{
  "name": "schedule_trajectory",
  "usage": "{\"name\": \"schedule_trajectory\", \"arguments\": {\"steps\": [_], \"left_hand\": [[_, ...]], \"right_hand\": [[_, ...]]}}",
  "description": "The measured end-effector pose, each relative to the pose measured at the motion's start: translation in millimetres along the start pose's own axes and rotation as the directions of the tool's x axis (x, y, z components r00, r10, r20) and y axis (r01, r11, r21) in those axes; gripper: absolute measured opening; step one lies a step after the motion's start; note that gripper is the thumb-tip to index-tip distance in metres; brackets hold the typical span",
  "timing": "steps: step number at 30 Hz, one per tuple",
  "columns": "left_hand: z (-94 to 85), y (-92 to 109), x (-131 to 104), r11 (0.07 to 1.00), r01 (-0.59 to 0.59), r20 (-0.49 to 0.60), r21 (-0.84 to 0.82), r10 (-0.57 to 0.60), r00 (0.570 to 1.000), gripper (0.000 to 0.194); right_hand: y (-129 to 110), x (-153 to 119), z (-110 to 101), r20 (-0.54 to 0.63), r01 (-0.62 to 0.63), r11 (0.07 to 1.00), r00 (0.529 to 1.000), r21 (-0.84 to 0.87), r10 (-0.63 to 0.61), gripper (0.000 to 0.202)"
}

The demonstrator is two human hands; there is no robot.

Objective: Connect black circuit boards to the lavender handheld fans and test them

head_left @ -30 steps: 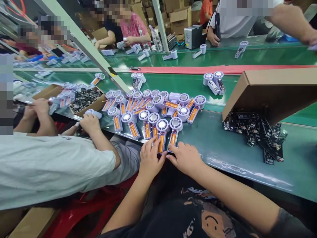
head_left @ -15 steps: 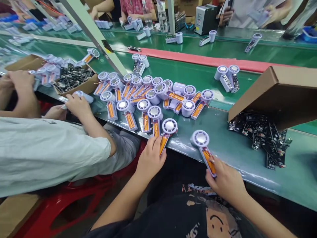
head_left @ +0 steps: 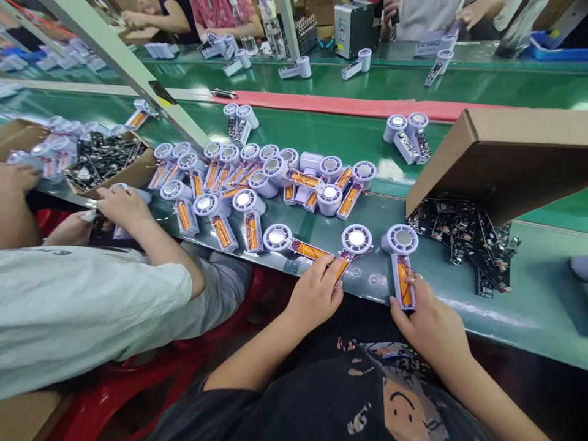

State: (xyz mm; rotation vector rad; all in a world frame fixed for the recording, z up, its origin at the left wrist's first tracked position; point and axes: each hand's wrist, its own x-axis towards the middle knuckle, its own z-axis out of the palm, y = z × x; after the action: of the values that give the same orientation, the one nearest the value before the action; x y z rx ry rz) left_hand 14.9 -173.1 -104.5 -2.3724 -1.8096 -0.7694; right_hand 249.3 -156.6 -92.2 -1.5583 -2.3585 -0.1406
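My left hand [head_left: 316,291] is closed round the handle of a lavender handheld fan [head_left: 356,239]. The casing is open, showing an orange battery and red wires. Another open fan [head_left: 277,237] lies sideways beside it, its handle end reaching my left fingers. My right hand [head_left: 429,321] grips the handle of a third fan [head_left: 401,239] by its lower end, thumb on one side and fingers on the other. This fan rests on the bench near the front edge, round head pointing away from me. Several similar fans [head_left: 246,201] are heaped to the left.
A tipped cardboard box [head_left: 514,138] stands at right, black circuit boards [head_left: 468,236] spilling from it. Left sits a co-worker in a pale shirt [head_left: 101,306], beside a box of boards [head_left: 108,156]. Fan pairs [head_left: 407,136] lie on the green belt [head_left: 321,135]. A metal post [head_left: 138,79] slants across.
My left hand has moved right with its fan, closer to the right-hand one. The neighbouring fan has swung sideways. My right-hand fan now stands straighter. The view has shifted slightly right.
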Motion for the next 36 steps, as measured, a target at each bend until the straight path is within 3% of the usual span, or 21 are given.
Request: {"name": "schedule_trajectory", "arguments": {"steps": [6,11,15,17,20,22,24,27,30,33,36], "left_hand": [[0.5,29,3,0.989,0.05,0.081,-0.137,-0.039,0.996,0.043],[0.4,41,20,0.961,-0.071,0.141,-0.268,0.112,0.984,0.044],[-11.2,26,28,0.919,-0.236,0.049,-0.316,0.264,0.963,0.037],[-20.3,14,27,0.952,-0.202,-0.014,-0.231,0.205,0.979,0.032],[-29.8,-6,20,1.0,0.025,0.027,0.016,-0.025,0.999,0.043],[-30.0,-17,13,0.988,0.082,0.092,0.129,-0.095,0.991,0.045],[-25.6,-24,5,0.989,0.054,0.126,0.134,-0.071,0.989,0.038],[-14.4,-27,-3,0.994,-0.101,0.111,0.036,0.096,0.989,0.027],[-1.8,-25,-1,0.936,-0.346,0.102,-0.065,0.351,0.931,0.024],[10.2,-19,16,0.819,-0.561,0.127,-0.12,0.573,0.81,0.023],[21.2,-14,43,0.718,-0.681,0.162,-0.148,0.696,0.699,0.026]], "right_hand": [[-12,10,8,0.072,-0.018,0.998,0.997,0.056,0.014,0.032],[-2,8,-4,0.098,0.006,0.987,0.995,0.163,-0.023,0.045],[5,10,-16,-0.175,0.177,0.94,0.976,0.292,-0.129,0.042],[-1,12,-17,-0.227,0.245,0.923,0.957,0.297,-0.181,0.041],[-20,19,-9,-0.134,0.213,0.958,0.973,0.192,-0.19,0.044],[-30,26,-1,-0.056,0.15,0.983,0.988,0.106,-0.144,0.044],[-32,31,4,0.0,0.106,0.992,0.994,0.073,-0.107,0.043],[-24,33,7,0.008,0.088,0.989,0.996,0.119,-0.09,0.043],[-12,31,7,-0.041,0.071,0.982,0.997,0.178,-0.065,0.039],[-3,29,7,-0.084,0.044,0.98,0.996,0.194,-0.028,0.036],[2,29,9,-0.118,0.013,0.986,0.993,0.167,0.007,0.036]]}}
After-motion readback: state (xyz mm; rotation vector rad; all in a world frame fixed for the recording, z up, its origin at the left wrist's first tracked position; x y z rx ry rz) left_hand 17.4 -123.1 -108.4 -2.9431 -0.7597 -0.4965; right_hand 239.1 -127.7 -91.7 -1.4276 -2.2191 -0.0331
